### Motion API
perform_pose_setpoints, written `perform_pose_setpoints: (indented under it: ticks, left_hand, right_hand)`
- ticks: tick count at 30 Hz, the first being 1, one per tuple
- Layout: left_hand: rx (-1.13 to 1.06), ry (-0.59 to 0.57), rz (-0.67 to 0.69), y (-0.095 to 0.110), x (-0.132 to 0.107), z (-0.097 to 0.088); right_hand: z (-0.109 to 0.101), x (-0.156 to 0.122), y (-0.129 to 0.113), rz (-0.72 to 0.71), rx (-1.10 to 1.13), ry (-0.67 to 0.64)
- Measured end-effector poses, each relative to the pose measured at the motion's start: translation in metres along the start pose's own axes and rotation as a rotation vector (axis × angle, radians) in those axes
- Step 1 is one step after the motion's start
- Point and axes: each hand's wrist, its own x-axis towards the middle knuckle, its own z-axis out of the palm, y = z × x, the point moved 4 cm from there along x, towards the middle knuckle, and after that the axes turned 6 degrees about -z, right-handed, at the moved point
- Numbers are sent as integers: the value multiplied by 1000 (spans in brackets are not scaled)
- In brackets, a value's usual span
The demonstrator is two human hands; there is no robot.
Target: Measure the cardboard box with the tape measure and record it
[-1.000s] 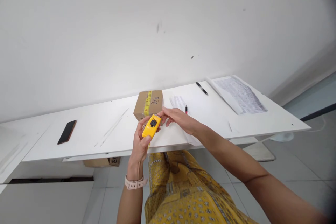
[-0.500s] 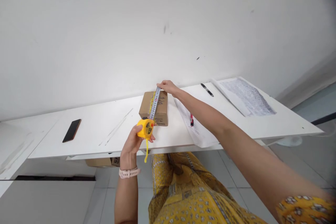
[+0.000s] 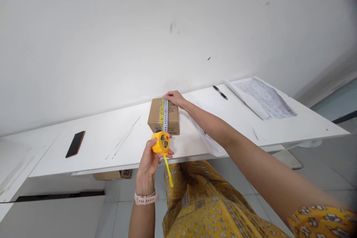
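Observation:
My left hand point(image 3: 149, 155) is closed around the yellow case of a tape measure point(image 3: 161, 142), just in front of a small cardboard box point(image 3: 155, 113). A yellow strap dangles from the case. The pulled-out blade point(image 3: 166, 117) runs across the box's top, alongside a strip of yellow printed tape. At the box's far edge my right hand point(image 3: 175, 98) pinches the blade's end; the fingers partly cover the tip. Dark handwriting marks the top of the box, partly behind the right hand.
A phone point(image 3: 75, 144) lies on the white table point(image 3: 95, 126) to the left. To the right are a black pen point(image 3: 220, 92), a written sheet point(image 3: 264, 98) and paper point(image 3: 213, 145) under my right arm. A wall stands behind; another box point(image 3: 111, 175) sits below the table.
My right hand has come down and slightly left to the box's far edge. The tape case has shifted right and nearer to me, and the blade now lies straighter over the box.

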Motion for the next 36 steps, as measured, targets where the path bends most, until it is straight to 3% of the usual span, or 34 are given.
perform_pose_setpoints:
  ticks: [7,12,16,20,25,28,32,36]
  left_hand:
    - [-1,-11,-2,-1,4,0]
    - [26,-20,20,3,1,-2]
    - [53,-34,97,28,-12,-23]
    - [97,0,172,73,-12,-63]
    - [164,44,152,124,36,-110]
    - [187,63,107,138,73,-123]
    - [229,45,56,132,111,-123]
    - [232,1,77,113,126,-110]
  right_hand:
    - [-1,5,5,-15,-103,33]
    - [-3,6,-5,-17,-189,35]
    - [-21,-11,-36,-110,-170,90]
    - [-44,-60,-67,-122,-43,119]
    - [-42,-127,-61,-7,6,103]
    - [-26,-149,-41,-2,43,120]
    - [-7,-159,-25,-48,62,169]
    - [1,-157,-27,-70,19,175]
